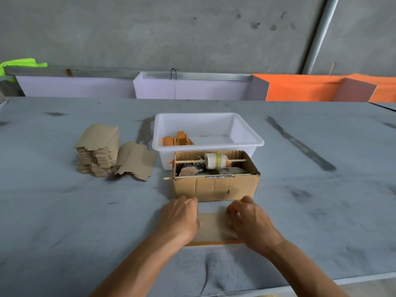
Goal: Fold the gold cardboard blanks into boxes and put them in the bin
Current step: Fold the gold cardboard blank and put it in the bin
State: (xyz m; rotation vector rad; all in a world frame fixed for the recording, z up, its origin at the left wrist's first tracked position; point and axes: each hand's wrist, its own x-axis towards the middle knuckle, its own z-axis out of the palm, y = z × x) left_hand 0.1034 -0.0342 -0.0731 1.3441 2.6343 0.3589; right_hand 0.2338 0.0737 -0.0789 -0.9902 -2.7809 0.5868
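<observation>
A cardboard blank lies brown side up on the grey table near me, a gold edge showing along its near side. My left hand grips its left end with curled fingers. My right hand grips its right end the same way. A stack of blanks stands at the left, with a loose blank leaning against it. The white bin sits at the table's middle and holds folded gold boxes in its left corner.
An open brown carton with a spool on a stick and some rocks stands between my hands and the bin. White and orange panels line the table's far edge. The table's near edge runs lower right.
</observation>
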